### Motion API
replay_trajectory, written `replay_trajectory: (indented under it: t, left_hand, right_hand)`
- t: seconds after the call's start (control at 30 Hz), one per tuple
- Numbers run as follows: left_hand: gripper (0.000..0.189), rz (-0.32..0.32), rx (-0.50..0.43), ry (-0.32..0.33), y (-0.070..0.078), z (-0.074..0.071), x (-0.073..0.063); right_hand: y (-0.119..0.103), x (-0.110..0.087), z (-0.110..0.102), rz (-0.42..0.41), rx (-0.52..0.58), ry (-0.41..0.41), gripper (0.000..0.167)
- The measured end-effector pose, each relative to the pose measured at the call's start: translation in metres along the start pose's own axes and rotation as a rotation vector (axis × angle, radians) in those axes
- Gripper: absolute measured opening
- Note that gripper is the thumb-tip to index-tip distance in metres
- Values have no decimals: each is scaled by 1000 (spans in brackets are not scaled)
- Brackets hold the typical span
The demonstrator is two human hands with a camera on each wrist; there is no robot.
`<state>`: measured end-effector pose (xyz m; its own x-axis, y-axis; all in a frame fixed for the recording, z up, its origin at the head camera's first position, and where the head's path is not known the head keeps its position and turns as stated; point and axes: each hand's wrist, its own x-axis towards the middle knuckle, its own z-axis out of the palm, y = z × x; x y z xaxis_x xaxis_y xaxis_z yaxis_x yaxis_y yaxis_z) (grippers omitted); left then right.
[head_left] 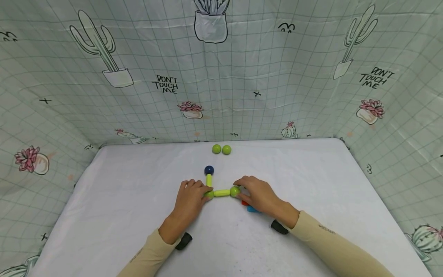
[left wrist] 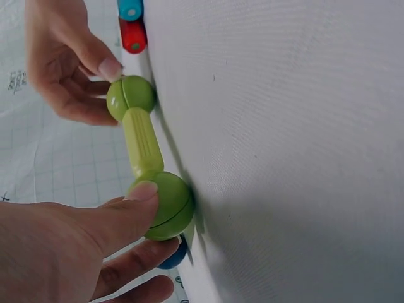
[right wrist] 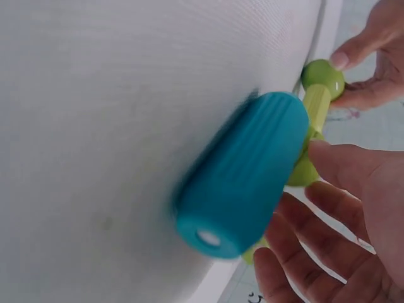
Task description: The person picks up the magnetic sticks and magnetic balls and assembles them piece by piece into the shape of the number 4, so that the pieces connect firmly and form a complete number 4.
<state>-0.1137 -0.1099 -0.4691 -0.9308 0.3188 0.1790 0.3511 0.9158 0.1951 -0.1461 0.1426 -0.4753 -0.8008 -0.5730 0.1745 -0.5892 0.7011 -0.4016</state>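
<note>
My left hand [head_left: 189, 198] pinches a green ball [left wrist: 175, 205] between thumb and fingers. From that ball a yellow-green ribbed rod [head_left: 222, 193] runs right to a second green ball [head_left: 235, 191], which my right hand [head_left: 260, 195] pinches with thumb and fingertip. Another yellow-green rod [head_left: 209, 179] reaches away from the left ball to a dark blue ball [head_left: 209, 170]. Together these pieces form an L lying on the table. Under the right hand lie a blue ribbed rod [right wrist: 246, 170] and a red rod [left wrist: 133, 36], both partly hidden in the head view.
Two loose green balls [head_left: 221, 149] sit side by side near the table's back edge. The white-covered table [head_left: 138, 173] is bounded at the back and sides by a hanging grid-patterned cloth [head_left: 228, 77]. A black device [head_left: 184, 241] is at the left wrist, another [head_left: 279, 227] at the right.
</note>
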Motion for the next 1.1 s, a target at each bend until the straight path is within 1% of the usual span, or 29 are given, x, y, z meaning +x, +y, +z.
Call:
replay_trajectory:
  t: [0.1, 0.2, 0.37, 0.53, 0.73, 1.1]
  left_hand:
    - [28, -2, -1, -5, 0, -1, -1]
    - [28, -9, -2, -13, 0, -2, -1]
    - [28, -16, 1, -26, 0, -3, -1]
    - [28, -12, -5, -18, -1, -3, -2]
    - [28, -13, -9, -18, 0, -2, -1]
    - [27, -10, -3, -18, 0, -4, -1]
  right_hand:
    - [2, -5, -3, 31, -4, -16, 33]
    - [5, -12, -6, 49, 0, -39, 30]
    - [10, -21, -12, 50, -4, -54, 24]
    - [11, -27, -15, 45, -16, -66, 22]
    - [11, -27, -14, 52, -10, -82, 21]
    - [12, -22, -10, 29, -20, -72, 17]
